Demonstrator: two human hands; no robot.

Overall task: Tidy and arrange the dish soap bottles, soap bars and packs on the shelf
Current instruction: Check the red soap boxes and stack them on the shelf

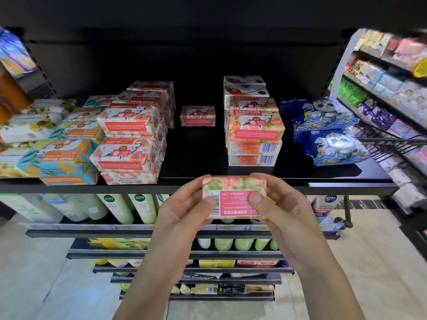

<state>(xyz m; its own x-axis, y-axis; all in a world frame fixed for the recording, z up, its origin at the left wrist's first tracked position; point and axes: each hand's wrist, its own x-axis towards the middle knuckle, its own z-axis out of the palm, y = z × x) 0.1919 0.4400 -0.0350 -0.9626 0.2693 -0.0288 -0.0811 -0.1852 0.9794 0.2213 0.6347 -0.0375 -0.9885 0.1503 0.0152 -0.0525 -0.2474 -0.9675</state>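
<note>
Both hands hold one pink floral soap bar point(234, 188) in front of the black shelf's front edge point(323, 182), barcode side toward me. My left hand point(182, 213) grips its left end and my right hand point(279, 209) grips its right end, thumbs on the label. On the shelf, a pile of pink goat soap bars point(131, 135) stands left of centre. A single pink bar point(197, 115) lies alone further back. Right of centre is a stack of pink bars on white boxed soaps point(254, 132).
Blue goat soap bars point(60, 160) and yellow-white bars point(27, 125) fill the shelf's left. Two blue panda packs point(328, 132) lie at its right. Green bottles point(129, 209) stand on the shelf below. A second rack point(392, 88) of packets stands to the right.
</note>
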